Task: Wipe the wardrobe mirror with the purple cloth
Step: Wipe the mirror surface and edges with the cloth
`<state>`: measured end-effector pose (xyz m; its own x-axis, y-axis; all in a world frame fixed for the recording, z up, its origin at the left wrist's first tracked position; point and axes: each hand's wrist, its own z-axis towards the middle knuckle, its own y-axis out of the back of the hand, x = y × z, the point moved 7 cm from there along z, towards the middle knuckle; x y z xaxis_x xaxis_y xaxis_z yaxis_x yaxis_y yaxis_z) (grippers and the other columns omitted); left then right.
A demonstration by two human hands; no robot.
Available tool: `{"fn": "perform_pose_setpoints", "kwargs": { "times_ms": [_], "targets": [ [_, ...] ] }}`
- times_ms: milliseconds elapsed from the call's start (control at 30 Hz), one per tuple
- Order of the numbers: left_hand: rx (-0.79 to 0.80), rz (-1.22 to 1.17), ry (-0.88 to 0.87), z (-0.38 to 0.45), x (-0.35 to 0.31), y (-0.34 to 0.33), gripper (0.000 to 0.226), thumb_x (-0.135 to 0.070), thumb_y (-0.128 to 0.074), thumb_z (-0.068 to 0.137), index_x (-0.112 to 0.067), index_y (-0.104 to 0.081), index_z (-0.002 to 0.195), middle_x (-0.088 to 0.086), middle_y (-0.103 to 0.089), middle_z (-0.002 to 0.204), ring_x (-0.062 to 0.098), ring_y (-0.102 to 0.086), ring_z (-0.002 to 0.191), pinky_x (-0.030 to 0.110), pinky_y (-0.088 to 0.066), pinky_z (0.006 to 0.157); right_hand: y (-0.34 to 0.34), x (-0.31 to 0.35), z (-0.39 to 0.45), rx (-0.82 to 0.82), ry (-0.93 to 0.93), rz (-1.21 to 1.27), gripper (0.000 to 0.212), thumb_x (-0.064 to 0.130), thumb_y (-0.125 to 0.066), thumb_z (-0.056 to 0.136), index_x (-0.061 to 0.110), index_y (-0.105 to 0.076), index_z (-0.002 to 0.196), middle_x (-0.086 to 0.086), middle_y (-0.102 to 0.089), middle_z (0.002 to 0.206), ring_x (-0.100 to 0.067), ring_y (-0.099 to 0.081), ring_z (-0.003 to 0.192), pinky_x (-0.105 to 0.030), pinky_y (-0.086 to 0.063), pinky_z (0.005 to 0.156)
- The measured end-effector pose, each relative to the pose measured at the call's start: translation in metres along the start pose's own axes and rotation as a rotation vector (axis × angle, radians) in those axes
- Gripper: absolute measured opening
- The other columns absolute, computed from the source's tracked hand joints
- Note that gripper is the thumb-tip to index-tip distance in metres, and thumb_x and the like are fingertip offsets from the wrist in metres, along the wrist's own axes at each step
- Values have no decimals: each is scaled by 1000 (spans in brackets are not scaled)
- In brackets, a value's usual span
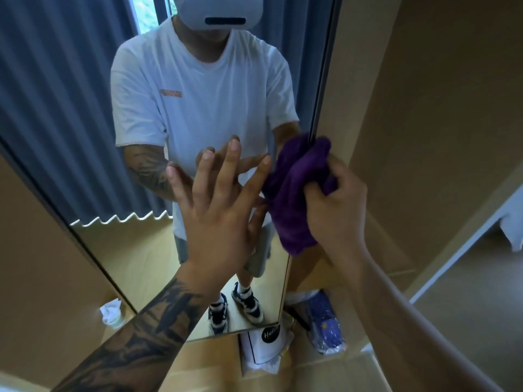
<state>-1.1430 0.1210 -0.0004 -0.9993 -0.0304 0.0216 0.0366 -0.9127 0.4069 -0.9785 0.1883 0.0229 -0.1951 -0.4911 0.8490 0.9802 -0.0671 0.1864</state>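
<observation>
Tattooed forearm and left hand (215, 210) enter from the lower left; the fingers are straight and spread, fingertips laid flat against the wardrobe mirror (93, 165), gripping nothing. Mirror glass shows the person's reflection in a white T-shirt, plus blue-grey curtains (42, 94) behind. Purple cloth (294, 193) sits just right of the left hand, bunched against the mirror's right edge and hanging down over it. Right hand (336, 202) grips the cloth, with the fingers curled into the fabric and the thumb pinching a fold. Beige wardrobe panel (424, 108) borders the mirror on the right side. Below the mirror's lower corner, on the floor, lie a white bag (263, 349) bearing a black round label and, to its right, a blue patterned plastic package (325, 323).
</observation>
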Motion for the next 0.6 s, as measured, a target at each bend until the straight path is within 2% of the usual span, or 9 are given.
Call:
{"fn": "perform_pose_setpoints", "kwargs": {
  "times_ms": [67, 167, 233, 267, 367, 400, 467, 500, 600],
  "targets": [
    [-10, -17, 3, 0, 0, 0, 60, -41, -73, 94, -33, -53, 150, 9, -34, 162, 33, -26, 150, 79, -14, 115, 10, 33, 24, -46, 103, 19, 28, 1, -58, 96, 20, -71, 113, 7, -72, 84, -9, -68, 78, -18, -54, 71],
    [-18, -16, 8, 0, 0, -1, 59, -41, -74, 94, -33, -54, 149, 9, -35, 162, 33, -26, 149, 79, -14, 116, 9, 43, 32, -69, 162, 24, 27, 2, -57, 98, 19, -70, 115, 8, -72, 88, -9, -69, 82, -21, -57, 73],
    [-16, -10, 12, 0, 1, -2, 59, -44, -73, 95, -33, -54, 149, 9, -36, 162, 33, -26, 149, 80, -15, 115, 0, 11, 11, -47, 119, 11, 28, 0, -55, 99, 24, -68, 106, 5, -70, 82, -13, -67, 75, -24, -56, 67],
    [-13, 0, 13, 0, 1, -2, 59, -46, -72, 95, -34, -54, 149, 10, -36, 162, 33, -26, 149, 80, -15, 115, -7, -13, -4, -25, 67, -12, 32, -1, -55, 98, 28, -66, 105, 6, -69, 82, -11, -66, 72, -21, -54, 63],
    [-23, -3, 27, 0, 1, -3, 58, -45, -73, 94, -34, -56, 148, 9, -38, 161, 32, -27, 149, 79, -14, 116, -19, -71, -44, 58, -68, -132, 35, -6, -54, 97, 14, -68, 121, 18, -66, 73, -4, -62, 62, -11, -44, 54],
    [-24, -7, 32, 0, 1, -2, 57, -45, -73, 94, -34, -57, 147, 9, -38, 161, 32, -27, 149, 78, -14, 117, -17, -73, -45, 63, -89, -133, 32, -6, -55, 96, 11, -68, 119, 20, -65, 70, -3, -61, 59, -10, -42, 53],
    [-12, 0, 26, -1, 0, -3, 56, -47, -71, 96, -34, -55, 148, 9, -37, 161, 32, -27, 149, 78, -13, 117, -12, -51, -28, 35, -54, -85, 26, -6, -57, 96, 15, -69, 105, 15, -66, 72, -6, -60, 60, -12, -44, 55],
    [-6, -6, 21, -1, -1, -3, 55, -47, -69, 97, -34, -55, 149, 9, -36, 162, 32, -26, 149, 78, -12, 117, -8, -29, -15, 4, 3, -46, 25, -5, -57, 96, 17, -68, 104, 10, -67, 76, -9, -62, 63, -16, -46, 57],
    [-12, -14, 23, -2, 0, -3, 55, -45, -70, 97, -35, -54, 149, 8, -35, 162, 32, -25, 150, 78, -12, 118, 5, 25, 22, -73, 173, 23, 25, 0, -57, 98, 13, -69, 115, 5, -69, 81, -11, -65, 72, -19, -52, 67]
  ]
}}
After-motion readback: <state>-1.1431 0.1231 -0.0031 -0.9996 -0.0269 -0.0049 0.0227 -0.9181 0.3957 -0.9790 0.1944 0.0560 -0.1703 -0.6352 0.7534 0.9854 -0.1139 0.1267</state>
